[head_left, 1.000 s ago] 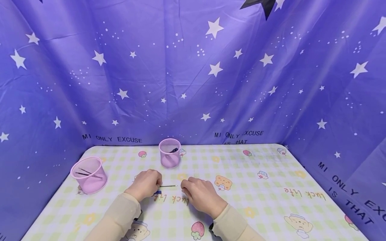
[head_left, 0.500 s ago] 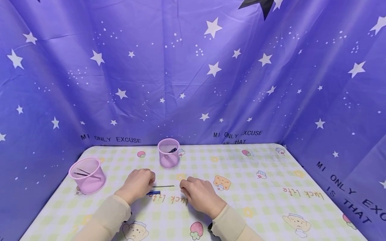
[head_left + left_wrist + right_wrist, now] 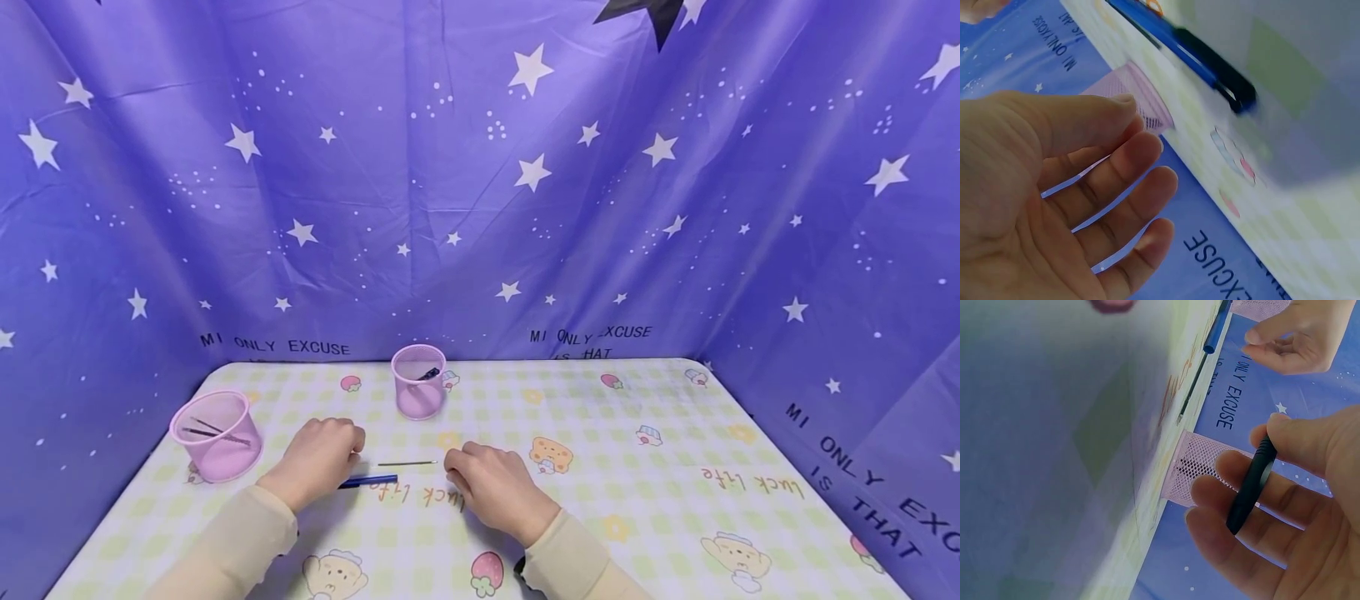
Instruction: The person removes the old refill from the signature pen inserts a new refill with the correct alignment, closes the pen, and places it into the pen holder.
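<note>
My left hand [image 3: 318, 458] hovers just left of a blue pen barrel with a black clip [image 3: 371, 481] lying on the tablecloth. Its thumb and index fingertip come close together, the other fingers loosely bent, and nothing shows between them in the left wrist view. A thin dark pen refill [image 3: 407, 463] lies behind the barrel, its metal tip pointing right, near my right hand [image 3: 498, 483]. That hand pinches a black ribbed pen grip section [image 3: 1252, 487] between thumb and fingers, as the right wrist view shows; the head view hides it.
A pink mesh cup [image 3: 225, 462] with thin dark sticks inside stands at the left. Another pink mesh cup [image 3: 416, 404], holding a small dark piece, stands behind the hands. A purple starry curtain [image 3: 480, 208] hangs around the checked tablecloth [image 3: 645, 517].
My left hand has drawn back to the left, away from the refill, uncovering more of the refill and of the blue barrel. The right hand has stayed almost still.
</note>
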The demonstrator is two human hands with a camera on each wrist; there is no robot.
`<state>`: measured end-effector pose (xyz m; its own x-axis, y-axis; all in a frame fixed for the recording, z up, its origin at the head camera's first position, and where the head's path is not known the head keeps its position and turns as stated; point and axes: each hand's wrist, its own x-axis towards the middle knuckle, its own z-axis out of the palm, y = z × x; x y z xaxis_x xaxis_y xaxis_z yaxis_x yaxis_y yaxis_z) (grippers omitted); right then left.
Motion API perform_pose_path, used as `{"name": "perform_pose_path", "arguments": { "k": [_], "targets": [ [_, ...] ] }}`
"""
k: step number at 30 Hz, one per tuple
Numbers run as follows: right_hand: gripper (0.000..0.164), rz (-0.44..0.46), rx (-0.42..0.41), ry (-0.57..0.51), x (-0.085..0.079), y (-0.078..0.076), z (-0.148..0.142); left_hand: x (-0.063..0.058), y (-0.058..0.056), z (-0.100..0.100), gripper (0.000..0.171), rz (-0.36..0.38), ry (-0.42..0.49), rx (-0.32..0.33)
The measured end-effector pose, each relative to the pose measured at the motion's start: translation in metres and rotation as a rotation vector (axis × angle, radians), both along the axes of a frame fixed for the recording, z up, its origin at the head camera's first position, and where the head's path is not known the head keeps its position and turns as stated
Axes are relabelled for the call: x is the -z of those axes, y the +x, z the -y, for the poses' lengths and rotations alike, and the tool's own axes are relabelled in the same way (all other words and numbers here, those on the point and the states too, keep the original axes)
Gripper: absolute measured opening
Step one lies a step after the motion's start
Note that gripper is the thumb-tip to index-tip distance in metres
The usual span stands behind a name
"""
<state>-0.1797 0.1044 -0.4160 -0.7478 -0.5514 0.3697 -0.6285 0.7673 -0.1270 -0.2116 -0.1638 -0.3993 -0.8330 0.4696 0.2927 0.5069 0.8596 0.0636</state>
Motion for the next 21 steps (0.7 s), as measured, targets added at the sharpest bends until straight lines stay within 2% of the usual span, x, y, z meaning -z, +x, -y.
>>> {"name": "perform_pose_path", "arguments": {
  "k": [8,14,21],
  "targets": [
    [0.011,-0.009,0.0,0.006,0.0,0.0,-0.001,-0.008,0.001,0.016,0.03,0.014,-0.014,-0.034],
    [0.011,-0.014,-0.002,0.008,0.001,0.0,0.0,-0.014,0.001,0.03,0.022,0.003,-0.029,-0.061],
    [0.01,-0.016,0.002,0.006,0.001,0.0,0.0,-0.02,0.001,0.047,0.024,-0.017,-0.041,-0.067]
  ]
}}
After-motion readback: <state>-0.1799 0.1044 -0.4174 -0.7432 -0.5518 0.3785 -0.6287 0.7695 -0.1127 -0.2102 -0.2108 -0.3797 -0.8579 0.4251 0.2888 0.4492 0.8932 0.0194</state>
